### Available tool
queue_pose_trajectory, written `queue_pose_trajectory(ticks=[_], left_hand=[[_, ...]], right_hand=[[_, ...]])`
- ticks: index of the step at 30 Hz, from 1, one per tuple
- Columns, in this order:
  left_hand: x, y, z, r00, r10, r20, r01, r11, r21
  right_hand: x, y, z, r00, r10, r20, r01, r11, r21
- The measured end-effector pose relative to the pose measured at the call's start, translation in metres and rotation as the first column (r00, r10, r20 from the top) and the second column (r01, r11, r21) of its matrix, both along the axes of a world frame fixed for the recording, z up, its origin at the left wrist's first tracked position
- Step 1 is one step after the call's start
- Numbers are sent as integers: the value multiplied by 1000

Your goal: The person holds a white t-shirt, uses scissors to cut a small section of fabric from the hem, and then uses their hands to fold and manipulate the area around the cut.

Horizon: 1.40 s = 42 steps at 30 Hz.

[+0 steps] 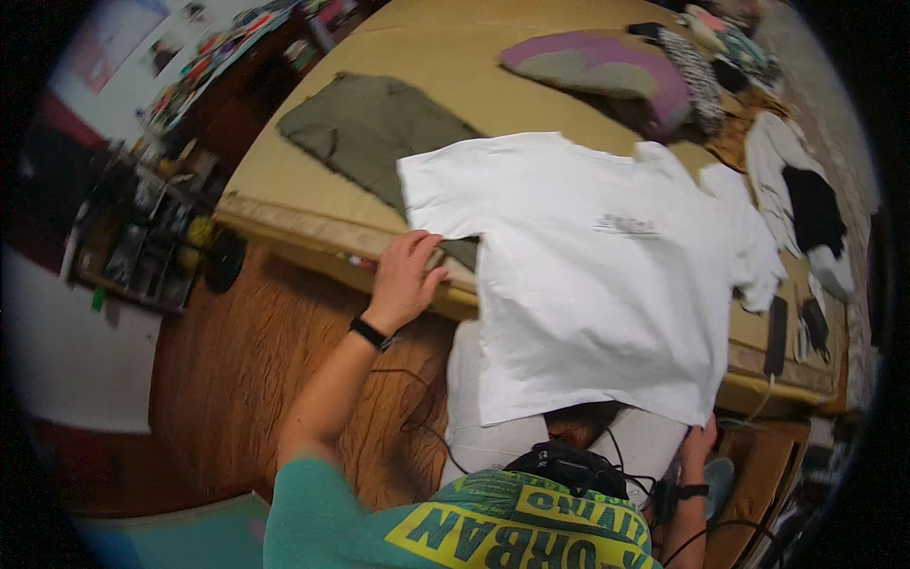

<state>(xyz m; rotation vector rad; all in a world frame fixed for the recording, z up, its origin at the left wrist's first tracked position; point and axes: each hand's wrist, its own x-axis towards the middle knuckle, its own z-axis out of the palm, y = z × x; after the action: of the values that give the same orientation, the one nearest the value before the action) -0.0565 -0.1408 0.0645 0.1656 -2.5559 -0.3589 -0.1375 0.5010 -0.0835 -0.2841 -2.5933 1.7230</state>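
A white T-shirt (597, 284) with small dark print on the chest lies spread face up, collar away from me. Its upper part rests on the bed and the lower part reaches over my lap. My left hand (408, 280) is at the bed's front edge, just below the shirt's left sleeve, with thumb and fingers apart. By the hem's lower right corner, my right hand (699, 444) grips the T-shirt, its fingertips partly hidden. An olive-green folded garment (370, 133) lies beyond the left sleeve, partly under the shirt.
The bed (417, 47) has a tan surface. A purple and grey cushion-like item (607, 71) lies at the back, with heaped clothes (806, 209) along the right. A dark remote-like bar (775, 337) sits near the right sleeve. Shelves (142, 237) stand left; cables (436, 436) hang by my legs.
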Motion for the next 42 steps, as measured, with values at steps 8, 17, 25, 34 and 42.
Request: queue_pose_trajectory(ticks=[8, 17, 25, 34, 42], left_hand=[[37, 29, -7, 963, 200, 182, -260, 868, 424], [81, 126, -80, 881, -139, 452, -395, 309, 865], [112, 134, -39, 874, -187, 449, -460, -19, 887], [113, 173, -4, 973, -116, 201, -229, -342, 911], [115, 169, -14, 989, -99, 110, -145, -509, 848]], right_hand=[[7, -30, 64, 979, 191, -72, -152, 918, 365], [1, -21, 57, 996, 86, -32, -86, 996, -3], [-7, -75, 117, 902, 296, -313, -66, 813, 578], [15, -238, 181, 148, 892, -427, -875, 319, 365], [51, -309, 163, -94, 971, -222, -863, 31, 504]])
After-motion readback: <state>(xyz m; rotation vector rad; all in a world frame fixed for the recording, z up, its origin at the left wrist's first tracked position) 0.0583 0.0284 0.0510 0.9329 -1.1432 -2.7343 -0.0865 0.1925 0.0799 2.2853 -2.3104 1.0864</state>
